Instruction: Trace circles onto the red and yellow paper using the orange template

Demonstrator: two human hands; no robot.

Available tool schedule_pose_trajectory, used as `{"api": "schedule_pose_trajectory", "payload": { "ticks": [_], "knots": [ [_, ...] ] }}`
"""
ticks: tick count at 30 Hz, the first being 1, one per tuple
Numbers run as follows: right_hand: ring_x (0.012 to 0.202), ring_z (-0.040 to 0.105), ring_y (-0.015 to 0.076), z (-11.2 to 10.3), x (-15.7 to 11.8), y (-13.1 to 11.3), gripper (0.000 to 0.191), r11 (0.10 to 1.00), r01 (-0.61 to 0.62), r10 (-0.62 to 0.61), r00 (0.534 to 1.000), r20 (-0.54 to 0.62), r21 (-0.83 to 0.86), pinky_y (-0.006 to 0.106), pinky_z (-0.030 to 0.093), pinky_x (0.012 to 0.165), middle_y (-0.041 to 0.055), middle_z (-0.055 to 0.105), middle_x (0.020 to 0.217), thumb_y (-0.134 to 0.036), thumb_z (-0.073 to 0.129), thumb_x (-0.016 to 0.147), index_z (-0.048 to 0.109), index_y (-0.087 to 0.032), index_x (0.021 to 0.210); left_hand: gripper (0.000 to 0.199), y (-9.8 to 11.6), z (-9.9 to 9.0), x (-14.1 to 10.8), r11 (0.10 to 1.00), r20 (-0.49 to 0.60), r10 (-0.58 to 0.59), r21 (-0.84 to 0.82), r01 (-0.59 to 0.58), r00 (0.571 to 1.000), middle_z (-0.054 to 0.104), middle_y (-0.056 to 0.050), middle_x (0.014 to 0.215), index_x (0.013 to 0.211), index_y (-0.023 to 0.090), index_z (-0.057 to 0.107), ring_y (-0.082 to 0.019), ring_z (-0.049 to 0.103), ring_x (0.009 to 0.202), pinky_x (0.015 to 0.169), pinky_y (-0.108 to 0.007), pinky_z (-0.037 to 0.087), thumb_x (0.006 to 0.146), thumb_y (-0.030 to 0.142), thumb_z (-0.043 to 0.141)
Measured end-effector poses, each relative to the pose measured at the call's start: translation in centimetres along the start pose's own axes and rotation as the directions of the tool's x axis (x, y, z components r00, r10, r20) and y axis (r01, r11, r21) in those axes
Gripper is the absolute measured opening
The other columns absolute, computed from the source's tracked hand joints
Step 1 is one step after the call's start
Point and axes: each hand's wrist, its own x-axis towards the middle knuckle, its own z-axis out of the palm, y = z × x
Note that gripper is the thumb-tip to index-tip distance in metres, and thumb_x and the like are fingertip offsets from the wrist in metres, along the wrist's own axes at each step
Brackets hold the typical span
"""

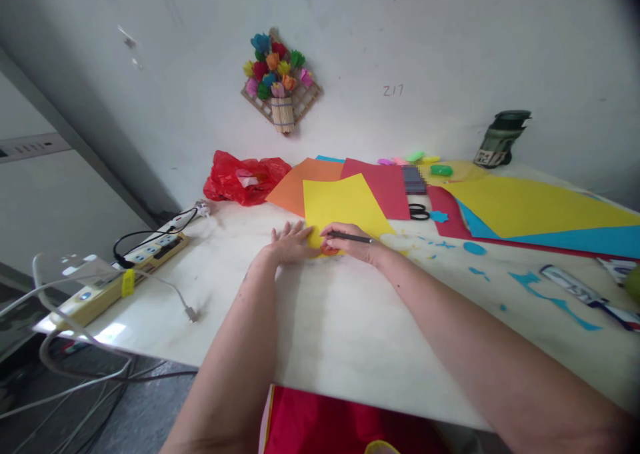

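Note:
A yellow sheet of paper [340,204] lies on the table in front of me. My left hand [291,244] rests flat with its fingers spread at the sheet's lower left edge. Gripped in my right hand [353,241] is a slim dark pen [353,237], its back end pointing right. Its tip is hidden by my fingers near the sheet's lower edge. A small orange piece [327,249] shows under my right hand; its shape is mostly covered. Black-handled scissors [419,212] and a blue paper cut-out [439,217] lie beyond, to the right.
Orange [293,184] and red sheets [377,191] lie behind. Blue scraps [474,248], a glue tube [570,284] and stacked coloured sheets [545,204] are at right. A bottle [501,141], red plastic bag [245,177] and corded power strip [145,257] stand around the edges.

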Motion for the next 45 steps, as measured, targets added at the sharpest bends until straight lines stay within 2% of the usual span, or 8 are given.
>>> {"api": "schedule_pose_trajectory", "payload": {
  "ticks": [4, 8, 15, 19, 23, 28, 36, 45],
  "knots": [
    [0.068, 0.057, 0.0098, 0.2, 0.1, -0.1, 0.019, 0.999, -0.037, 0.037, 0.999, -0.014, 0.027, 0.025, 0.047, 0.066, 0.0006, 0.061, 0.073, -0.015, 0.048, 0.067, 0.056, -0.017, 0.084, 0.070, 0.0, -0.3, 0.0, 0.998, 0.014, -0.036, -0.053, 0.037, 0.999, 0.000, 0.003, 0.137, 0.130, 0.032, 0.012, -0.026, -0.008, 0.122, 0.091, -0.055, -0.001, 0.069, 0.062, 0.027],
    [0.062, 0.056, 0.0085, 0.3, 0.2, -0.3, 0.019, 0.998, -0.064, 0.065, 0.997, -0.031, 0.015, 0.024, 0.047, 0.064, 0.0013, 0.061, 0.071, -0.016, 0.046, 0.069, 0.056, -0.016, 0.086, 0.075, 0.4, -0.4, -0.3, 0.998, -0.001, -0.044, -0.040, 0.044, 0.999, 0.000, 0.001, 0.137, 0.130, 0.029, 0.012, -0.025, -0.011, 0.122, 0.092, -0.054, -0.004, 0.067, 0.062, 0.032],
    [0.064, 0.056, 0.0089, 0.1, 0.2, -0.3, 0.026, 0.999, -0.016, 0.016, 1.000, -0.011, -0.050, 0.024, 0.046, 0.066, 0.0028, 0.061, 0.075, -0.030, 0.044, 0.074, 0.056, -0.017, 0.094, 0.078, 0.8, -0.8, -0.8, 0.998, -0.001, -0.050, -0.030, 0.050, 0.999, -0.002, 0.002, 0.137, 0.131, 0.029, 0.012, -0.026, -0.011, 0.121, 0.092, -0.053, -0.003, 0.065, 0.064, 0.033],
    [0.066, 0.055, 0.0098, 0.0, 0.0, -0.5, 0.031, 0.985, 0.033, -0.034, 0.999, -0.001, -0.167, 0.024, 0.045, 0.066, 0.0027, 0.061, 0.075, -0.040, 0.040, 0.076, 0.058, -0.018, 0.088, 0.077, 0.9, -0.8, -0.9, 0.998, -0.008, -0.043, -0.038, 0.043, 0.999, -0.001, 0.002, 0.137, 0.131, 0.029, 0.011, -0.026, -0.012, 0.121, 0.092, -0.054, -0.003, 0.066, 0.064, 0.032],
    [0.065, 0.055, 0.0104, 0.0, 0.1, -0.5, 0.035, 0.977, 0.060, -0.055, 0.998, 0.028, -0.207, 0.024, 0.045, 0.063, 0.0023, 0.060, 0.073, -0.045, 0.035, 0.077, 0.057, -0.018, 0.084, 0.079, 1.0, -0.4, -0.4, 0.999, -0.028, -0.041, -0.017, 0.040, 0.999, -0.002, 0.002, 0.137, 0.131, 0.028, 0.011, -0.027, -0.013, 0.121, 0.091, -0.055, -0.004, 0.065, 0.064, 0.034],
    [0.065, 0.054, 0.0103, 0.2, 0.5, 0.1, 0.032, 0.974, 0.070, -0.067, 0.998, 0.021, -0.215, 0.024, 0.044, 0.062, 0.0019, 0.059, 0.072, -0.042, 0.036, 0.078, 0.056, -0.019, 0.084, 0.080, 0.8, 0.2, 0.0, 1.000, -0.038, -0.007, 0.000, 0.007, 0.999, -0.001, 0.002, 0.137, 0.131, 0.030, 0.010, -0.027, -0.013, 0.121, 0.091, -0.055, -0.005, 0.063, 0.066, 0.035],
    [0.069, 0.055, 0.0093, 0.4, 0.8, 0.9, 0.018, 0.980, 0.064, -0.075, 0.996, -0.054, -0.188, 0.025, 0.045, 0.067, 0.0017, 0.059, 0.078, -0.026, 0.048, 0.072, 0.055, -0.018, 0.087, 0.087, 0.9, 0.0, -0.4, 1.000, -0.023, 0.029, 0.005, -0.029, 0.999, -0.001, 0.000, 0.137, 0.131, 0.029, 0.011, -0.028, -0.013, 0.120, 0.090, -0.057, -0.004, 0.059, 0.071, 0.036],
    [0.052, 0.053, 0.0082, 0.8, 1.4, 2.1, 0.018, 0.997, 0.021, -0.031, 0.987, -0.155, -0.069, 0.022, 0.045, 0.054, 0.0001, 0.056, 0.059, -0.033, 0.049, 0.071, 0.051, -0.015, 0.074, 0.075, 0.9, -0.7, -0.7, 0.999, 0.034, 0.016, -0.034, -0.015, 0.999, 0.001, 0.000, 0.137, 0.131, 0.028, 0.013, -0.028, -0.010, 0.121, 0.090, -0.056, -0.004, 0.067, 0.063, 0.033]
  ]
}}
